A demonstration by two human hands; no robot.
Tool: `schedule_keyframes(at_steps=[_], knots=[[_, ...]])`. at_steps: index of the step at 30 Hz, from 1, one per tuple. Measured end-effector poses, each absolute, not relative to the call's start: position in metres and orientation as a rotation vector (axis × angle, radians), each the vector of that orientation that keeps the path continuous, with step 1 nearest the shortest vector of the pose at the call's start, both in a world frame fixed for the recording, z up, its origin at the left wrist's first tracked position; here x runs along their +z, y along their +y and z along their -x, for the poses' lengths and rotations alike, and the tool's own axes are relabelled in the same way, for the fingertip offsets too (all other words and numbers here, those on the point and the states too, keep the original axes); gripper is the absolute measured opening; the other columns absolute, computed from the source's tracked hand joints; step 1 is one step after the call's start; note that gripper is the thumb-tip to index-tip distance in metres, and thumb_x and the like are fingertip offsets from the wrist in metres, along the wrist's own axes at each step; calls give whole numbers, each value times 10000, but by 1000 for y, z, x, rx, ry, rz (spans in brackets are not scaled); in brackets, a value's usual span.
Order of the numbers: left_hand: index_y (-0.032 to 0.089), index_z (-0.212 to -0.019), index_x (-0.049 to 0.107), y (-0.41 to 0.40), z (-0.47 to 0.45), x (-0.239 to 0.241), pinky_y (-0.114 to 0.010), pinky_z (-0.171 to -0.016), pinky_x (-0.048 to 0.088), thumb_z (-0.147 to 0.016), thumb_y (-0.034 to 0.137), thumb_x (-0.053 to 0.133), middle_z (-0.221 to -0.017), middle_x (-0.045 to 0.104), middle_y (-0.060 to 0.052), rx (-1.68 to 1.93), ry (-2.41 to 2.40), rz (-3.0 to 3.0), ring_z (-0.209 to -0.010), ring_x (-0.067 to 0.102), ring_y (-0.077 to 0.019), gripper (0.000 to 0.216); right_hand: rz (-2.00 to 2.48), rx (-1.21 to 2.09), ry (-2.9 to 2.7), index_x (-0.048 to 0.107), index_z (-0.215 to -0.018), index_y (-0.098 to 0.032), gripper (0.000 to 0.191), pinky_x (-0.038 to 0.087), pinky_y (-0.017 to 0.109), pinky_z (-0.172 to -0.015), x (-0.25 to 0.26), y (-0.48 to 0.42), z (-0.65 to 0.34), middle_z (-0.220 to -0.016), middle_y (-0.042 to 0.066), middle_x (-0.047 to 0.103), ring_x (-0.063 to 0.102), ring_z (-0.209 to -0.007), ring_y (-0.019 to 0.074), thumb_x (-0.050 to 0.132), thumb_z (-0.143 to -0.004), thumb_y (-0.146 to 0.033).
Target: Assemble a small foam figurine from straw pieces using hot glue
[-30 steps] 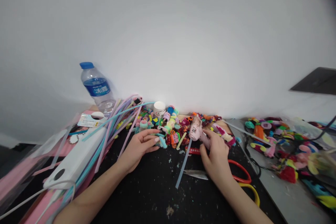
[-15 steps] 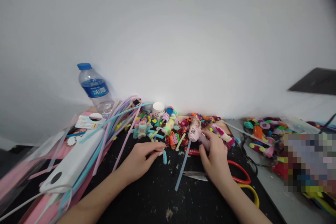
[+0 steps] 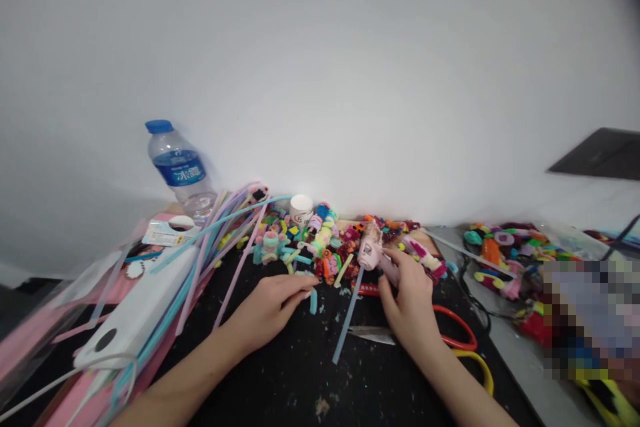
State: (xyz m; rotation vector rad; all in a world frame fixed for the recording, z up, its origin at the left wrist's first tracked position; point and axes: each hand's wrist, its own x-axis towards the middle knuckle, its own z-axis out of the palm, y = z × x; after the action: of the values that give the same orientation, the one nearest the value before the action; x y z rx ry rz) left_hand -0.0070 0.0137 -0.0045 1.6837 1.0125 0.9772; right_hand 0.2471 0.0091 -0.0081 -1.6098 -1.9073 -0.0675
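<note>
Between the thumb and fingers of my left hand (image 3: pixel 267 310) is a short piece of light blue pipe cleaner (image 3: pixel 313 302), its free end hanging down. My right hand (image 3: pixel 413 297) is wrapped around the handle of a pale pink glue gun (image 3: pixel 371 252). The gun's nozzle points away from me, and a long translucent glue stick (image 3: pixel 349 317) sticks out of its back. Under my right wrist lie scissors, with a metal blade (image 3: pixel 373 334) on one side and red (image 3: pixel 460 327) and yellow (image 3: pixel 480 367) handle loops on the other.
Small fuzzy pipe-cleaner figures (image 3: pixel 270 247) crowd the back of the black mat (image 3: pixel 280 380), around a white paper cup (image 3: pixel 301 209). Long pipe cleaners (image 3: pixel 200 280) and a white power strip (image 3: pixel 140 307) lie left, before a water bottle (image 3: pixel 183 170). More colourful pieces (image 3: pixel 493 253) lie right.
Very little differs. My left fingers have dipped slightly with the blue pipe cleaner piece, while my right hand stays in place on the glue gun.
</note>
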Motion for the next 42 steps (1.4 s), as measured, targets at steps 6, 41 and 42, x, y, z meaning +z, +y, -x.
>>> schedule_keyframes(at_steps=[6,41,42], knots=[[235,-948,730,14,1,-4,-277,-763,481,-757,197,647,-864,741,-55,995,1127,-1595,-801,669,-219,211,1625,-84,-1900,441,-1161,-195,342,386,448,-859,-8,9,-247,-1136,118,567,505,-1060,275,424,-820,-221],[180,-1001,639,25,6,-4,-190,-653,499,-719,269,707,-757,679,-3,933,1043,-979,-707,631,-116,304,1334,-76,-1873,468,-1133,-195,289,376,460,-876,-3,3,-247,-1110,112,548,481,-1060,268,455,-845,-169],[184,-1004,637,23,4,-4,-190,-665,501,-720,268,709,-765,680,0,939,1026,-944,-711,634,-112,305,1263,-69,-1888,473,-1129,-197,287,382,448,-869,-2,1,-246,-1095,108,548,484,-1048,259,458,-846,-150]])
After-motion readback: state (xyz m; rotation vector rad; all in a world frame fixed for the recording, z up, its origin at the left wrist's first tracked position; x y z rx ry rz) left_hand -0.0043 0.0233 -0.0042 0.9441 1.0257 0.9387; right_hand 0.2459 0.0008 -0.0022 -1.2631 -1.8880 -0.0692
